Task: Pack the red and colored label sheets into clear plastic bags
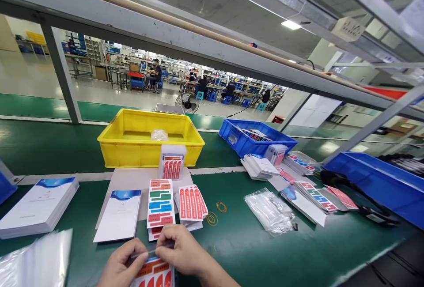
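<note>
At the bottom of the head view, my left hand (125,264) and my right hand (181,250) pinch the top edge of a clear plastic bag. Inside the bag (155,273) are sheets of orange and red stickers; its lower end is out of frame. Just beyond my fingers lies a stack of multicoloured sticker sheets (160,205). To its right are fanned red label sheets (191,203), to its left a pile of white booklets (119,214) with blue tops. Several filled bags (172,162) stand upright against the yellow bin (150,156).
Rubber bands (221,207) and clear bags (270,211) lie on the green table (232,251) to the right. Further right are a blue bin (243,145) and more sheets. At left are booklets (39,203) and plastic bags (43,260). A shelf beam (198,44) crosses above.
</note>
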The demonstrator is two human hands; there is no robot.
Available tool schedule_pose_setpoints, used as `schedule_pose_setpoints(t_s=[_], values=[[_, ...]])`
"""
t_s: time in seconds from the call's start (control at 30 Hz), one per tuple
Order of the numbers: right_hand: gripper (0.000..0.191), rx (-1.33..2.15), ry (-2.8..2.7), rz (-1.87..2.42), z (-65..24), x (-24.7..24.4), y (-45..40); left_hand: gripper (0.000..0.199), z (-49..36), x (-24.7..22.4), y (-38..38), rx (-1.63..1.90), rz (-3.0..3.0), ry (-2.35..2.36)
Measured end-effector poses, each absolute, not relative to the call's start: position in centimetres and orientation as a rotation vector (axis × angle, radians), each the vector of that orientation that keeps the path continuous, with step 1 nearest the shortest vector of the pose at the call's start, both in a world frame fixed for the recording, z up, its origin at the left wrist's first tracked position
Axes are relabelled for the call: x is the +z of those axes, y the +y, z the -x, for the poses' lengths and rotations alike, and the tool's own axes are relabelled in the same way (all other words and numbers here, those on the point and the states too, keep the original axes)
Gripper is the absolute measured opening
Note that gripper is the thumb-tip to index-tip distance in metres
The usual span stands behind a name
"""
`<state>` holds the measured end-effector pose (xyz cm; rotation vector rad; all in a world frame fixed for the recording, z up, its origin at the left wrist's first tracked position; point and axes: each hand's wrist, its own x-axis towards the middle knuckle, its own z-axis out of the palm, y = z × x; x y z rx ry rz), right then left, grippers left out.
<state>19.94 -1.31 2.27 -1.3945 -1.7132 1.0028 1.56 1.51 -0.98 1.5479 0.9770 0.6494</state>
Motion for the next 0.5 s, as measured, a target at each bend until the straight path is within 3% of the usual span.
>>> schedule_pose_setpoints(t_s=[0.5], values=[[0.01, 0.941, -1.832, 1.341, -19.3, 2.19, -1.8, 0.03, -1.8, -0.45, 1.15, 0.667, -1.76, 0.879]])
